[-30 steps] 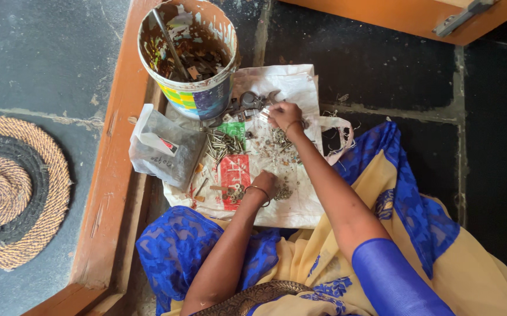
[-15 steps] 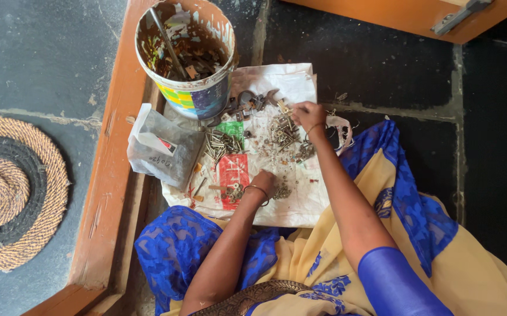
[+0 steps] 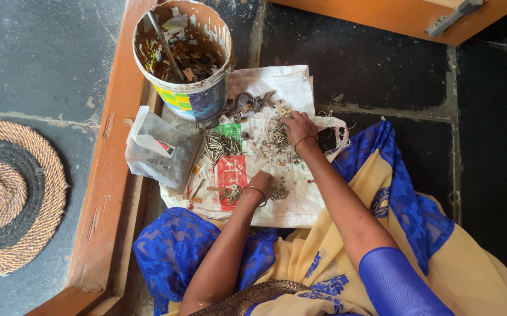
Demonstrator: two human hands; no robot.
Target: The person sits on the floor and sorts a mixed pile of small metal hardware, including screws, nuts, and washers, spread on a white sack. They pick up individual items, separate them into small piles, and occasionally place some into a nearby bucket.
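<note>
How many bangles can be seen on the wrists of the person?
2. One bangle is on the left wrist, near the red print of the white sack. The other bangle is on the right wrist, beside the scattered small metal parts.

The sack (image 3: pixel 291 202) spread on the floor is white with a red printed block and a green patch at its 12 o'clock. At 11 o'clock from it stands a bucket (image 3: pixel 192 99), its wall striped yellow, green and blue, its inside smeared brown and white. At 9 o'clock lies a clear grey plastic bag (image 3: pixel 160 149) with a white label. The nails (image 3: pixel 218 145) and small metal bits (image 3: pixel 277 133) are dull grey and brassy. The dress (image 3: pixel 417 246) is pale yellow with bright blue borders and blue flower print; the sleeve (image 3: pixel 394 284) is plain blue. The door frame (image 3: pixel 107 169) is orange-brown, the floor (image 3: pixel 31 52) dark grey, the round mat (image 3: pixel 8 196) tan with black rings
</note>
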